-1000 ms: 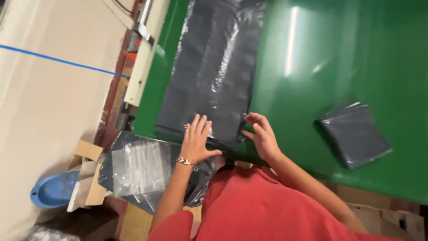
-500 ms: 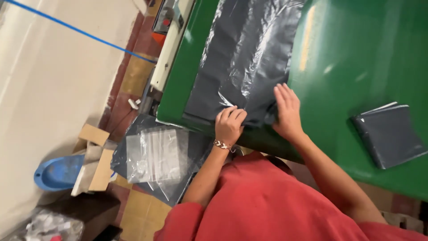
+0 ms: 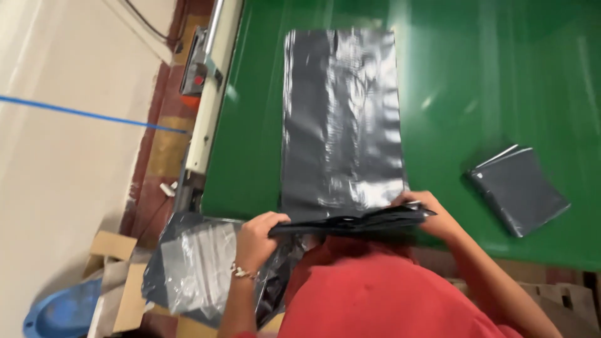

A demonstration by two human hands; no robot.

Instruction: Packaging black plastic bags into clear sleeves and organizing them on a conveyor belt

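Observation:
A long dark grey plastic bag [image 3: 341, 119] lies flat on the green table [image 3: 488, 81], stretching away from me. Its near end is folded up off the table edge. My left hand [image 3: 258, 236] pinches the left corner of that near end. My right hand [image 3: 431, 214] grips the right corner. Between the two hands the bag's edge is pulled into a taut dark strip. My red shirt hides what lies below the hands.
A small folded stack of grey bags [image 3: 517, 189] rests on the table to the right. Below the table's left edge hang more grey bags in clear wrap [image 3: 200, 263]. A cardboard box [image 3: 116, 275] and a blue tub [image 3: 59, 313] sit on the floor.
Both hands were pressing flat on the bag's near end; now each grips a corner and the edge is lifted and stretched. The view has swung so the bag runs straight ahead.

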